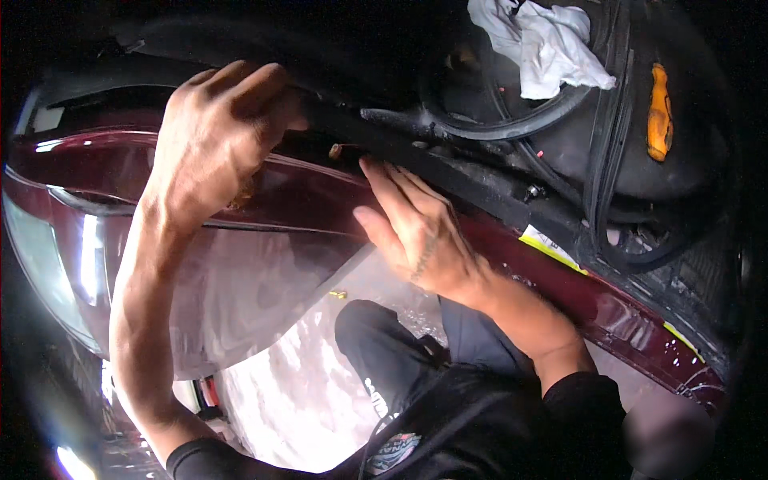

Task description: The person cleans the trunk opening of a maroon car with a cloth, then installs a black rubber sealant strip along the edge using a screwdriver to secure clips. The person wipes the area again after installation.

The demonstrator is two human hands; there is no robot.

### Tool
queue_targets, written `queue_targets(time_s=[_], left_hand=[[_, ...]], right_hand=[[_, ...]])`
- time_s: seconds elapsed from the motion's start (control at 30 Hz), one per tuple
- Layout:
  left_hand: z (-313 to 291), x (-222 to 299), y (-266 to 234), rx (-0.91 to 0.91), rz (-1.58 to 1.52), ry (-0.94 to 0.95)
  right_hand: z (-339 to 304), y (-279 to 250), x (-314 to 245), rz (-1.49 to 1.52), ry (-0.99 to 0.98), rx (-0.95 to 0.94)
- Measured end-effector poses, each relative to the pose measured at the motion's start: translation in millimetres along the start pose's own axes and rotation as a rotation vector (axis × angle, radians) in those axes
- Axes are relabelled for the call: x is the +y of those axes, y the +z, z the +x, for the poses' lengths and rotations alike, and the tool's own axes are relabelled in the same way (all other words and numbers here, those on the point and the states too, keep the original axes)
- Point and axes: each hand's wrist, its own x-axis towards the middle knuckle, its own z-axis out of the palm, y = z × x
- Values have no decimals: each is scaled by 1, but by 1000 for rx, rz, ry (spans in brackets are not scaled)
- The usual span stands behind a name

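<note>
Maroon bodywork point(312, 190) lies beneath both hands point(216, 124) point(420, 232).

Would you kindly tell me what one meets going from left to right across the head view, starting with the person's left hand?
Bare left hand → small yellow object on the floor → bare right hand → crumpled white cloth → elongated orange handle.
</note>
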Motion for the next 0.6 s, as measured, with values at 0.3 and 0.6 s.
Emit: queue_targets(time_s=[0.3, 0.6], left_hand=[[-8, 0, -9, -9, 72, 9], [-15, -1, -23, -67, 88, -5]], right_hand=[[23, 14, 3, 193, 316, -276], [41, 32, 3, 50, 348, -330]])
